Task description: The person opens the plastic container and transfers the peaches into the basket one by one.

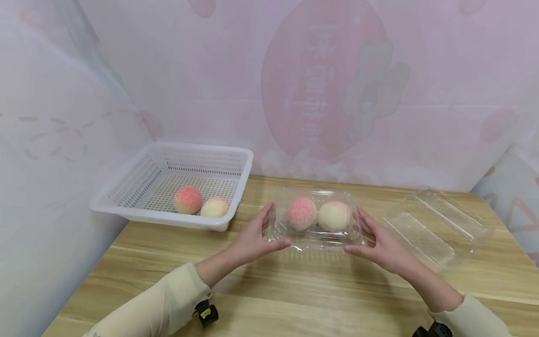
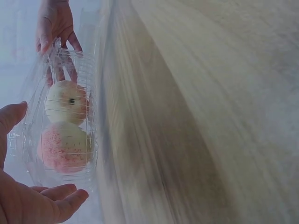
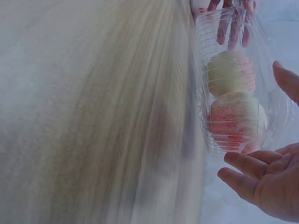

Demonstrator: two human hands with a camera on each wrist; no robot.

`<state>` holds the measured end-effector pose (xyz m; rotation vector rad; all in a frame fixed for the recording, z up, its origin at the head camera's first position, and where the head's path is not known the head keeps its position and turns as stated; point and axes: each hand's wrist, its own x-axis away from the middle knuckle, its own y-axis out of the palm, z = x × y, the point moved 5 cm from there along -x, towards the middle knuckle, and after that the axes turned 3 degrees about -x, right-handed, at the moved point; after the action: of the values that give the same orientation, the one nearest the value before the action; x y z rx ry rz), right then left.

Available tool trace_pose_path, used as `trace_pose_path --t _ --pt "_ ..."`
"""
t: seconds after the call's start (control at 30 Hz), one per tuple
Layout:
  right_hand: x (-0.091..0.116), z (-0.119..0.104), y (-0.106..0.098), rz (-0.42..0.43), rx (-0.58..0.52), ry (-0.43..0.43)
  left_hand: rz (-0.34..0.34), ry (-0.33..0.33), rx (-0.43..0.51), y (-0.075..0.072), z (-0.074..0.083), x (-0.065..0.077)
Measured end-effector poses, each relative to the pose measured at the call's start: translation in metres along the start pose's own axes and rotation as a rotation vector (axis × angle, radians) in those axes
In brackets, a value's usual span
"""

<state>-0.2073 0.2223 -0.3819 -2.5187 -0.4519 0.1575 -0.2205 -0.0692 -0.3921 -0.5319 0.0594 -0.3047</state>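
Observation:
Between my two hands is a clear plastic fruit box (image 1: pixel 313 241) with two peaches inside. The left peach (image 1: pixel 301 213) is mostly pink; the right peach (image 1: pixel 334 216) is pale yellow with a pink blush. My left hand (image 1: pixel 252 238) grips the box's left end, thumb at the front rim and fingers along the side. At the opposite end, my right hand (image 1: pixel 381 245) holds it the same way. In the left wrist view, the ribbed wall of the box sits close over the tabletop. The right wrist view shows right-hand fingers (image 3: pixel 245 164) by the box's end.
A white perforated plastic basket (image 1: pixel 240 192) stands at the left, holding a pink peach (image 1: pixel 187 200) and a paler one (image 1: pixel 215 207). To the right lies another clear plastic container (image 1: pixel 438 229) on the wooden table (image 1: pixel 294 299). Printed pink cloth (image 1: pixel 219 70) hangs behind.

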Motion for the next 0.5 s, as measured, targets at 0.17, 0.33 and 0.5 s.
trace_pose_path --t 0.17,0.33,0.5 --pt "0.004 -0.001 0.002 -0.010 0.010 0.006 -0.002 -0.002 0.000 0.003 -0.001 0.004" --pt "0.008 -0.002 0.003 -0.012 0.038 0.004 -0.018 -0.010 -0.010 0.004 -0.001 0.007" --pt "0.011 -0.002 0.004 -0.012 0.056 0.014 -0.032 -0.019 -0.028 0.005 -0.003 0.009"
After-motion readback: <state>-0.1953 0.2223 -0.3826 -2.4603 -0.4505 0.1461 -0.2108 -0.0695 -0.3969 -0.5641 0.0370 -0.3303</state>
